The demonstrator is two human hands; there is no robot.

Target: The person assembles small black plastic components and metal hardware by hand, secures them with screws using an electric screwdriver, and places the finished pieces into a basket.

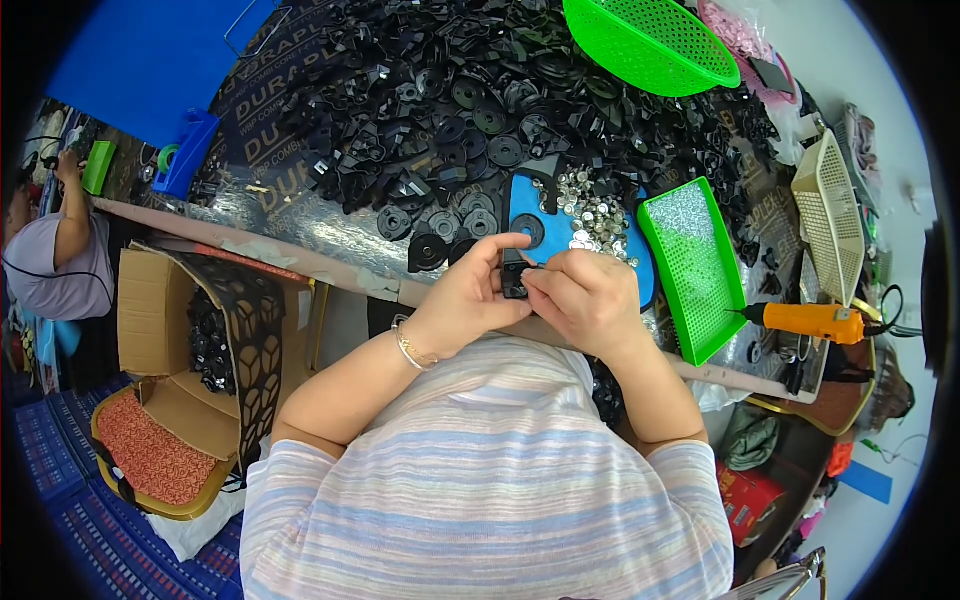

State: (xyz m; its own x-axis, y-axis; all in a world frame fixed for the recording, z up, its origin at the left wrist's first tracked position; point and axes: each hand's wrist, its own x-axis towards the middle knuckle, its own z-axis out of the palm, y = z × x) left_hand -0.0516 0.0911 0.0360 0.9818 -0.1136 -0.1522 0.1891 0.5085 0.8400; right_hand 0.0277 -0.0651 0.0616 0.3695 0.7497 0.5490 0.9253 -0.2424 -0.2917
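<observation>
My left hand (pixel 468 295) grips a small black plastic part (pixel 514 281) between thumb and fingers, close to the table's front edge. Against the part's right side, my right hand (pixel 592 298) is closed in a pinch; whatever its fingertips hold is hidden. Just beyond my hands lies a blue mat (pixel 640 262) with a pile of small silvery round metal pieces (pixel 597 215). A black disc (pixel 528 230) rests on its left part. More black discs (pixel 430 252) lie beside the mat, left of centre.
A large heap of black plastic parts (pixel 420 110) spreads over the table. To the right are a green tray (pixel 715 310) of tiny silvery pieces and an orange electric screwdriver (pixel 815 322). A green basket (pixel 650 50) stands at the back. Another person (pixel 65 250) works at far left, past a cardboard box (pixel 150 310).
</observation>
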